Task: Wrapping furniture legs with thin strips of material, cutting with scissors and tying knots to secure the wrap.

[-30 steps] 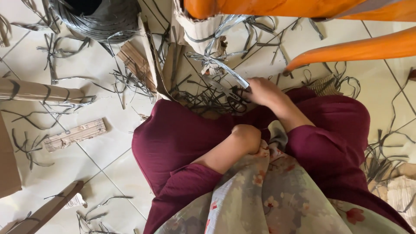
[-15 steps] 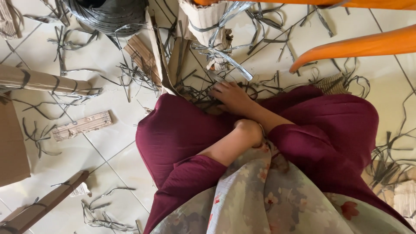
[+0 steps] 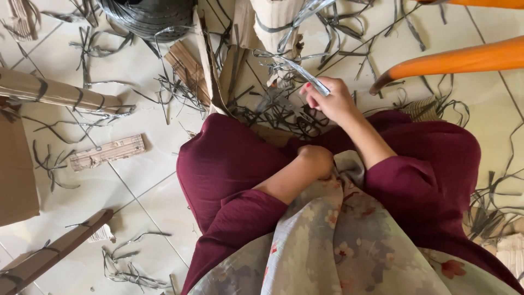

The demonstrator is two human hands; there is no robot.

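The right hand [image 3: 334,101] pinches a flat grey strap [image 3: 297,66] in its fingers above the littered floor [image 3: 136,180]; the left hand [image 3: 315,160] rests fisted in the lap, its grip hidden.

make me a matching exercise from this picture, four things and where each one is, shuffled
Things:
1. right hand
2. left hand
3. black coil
4. orange chair leg

Places or states:
A. top edge, left of middle
B. closed, resting in the lap
C. upper right, slanting over the tiles
D. pinching a grey strap

Pairs: 1-D, 2-B, 3-A, 4-C
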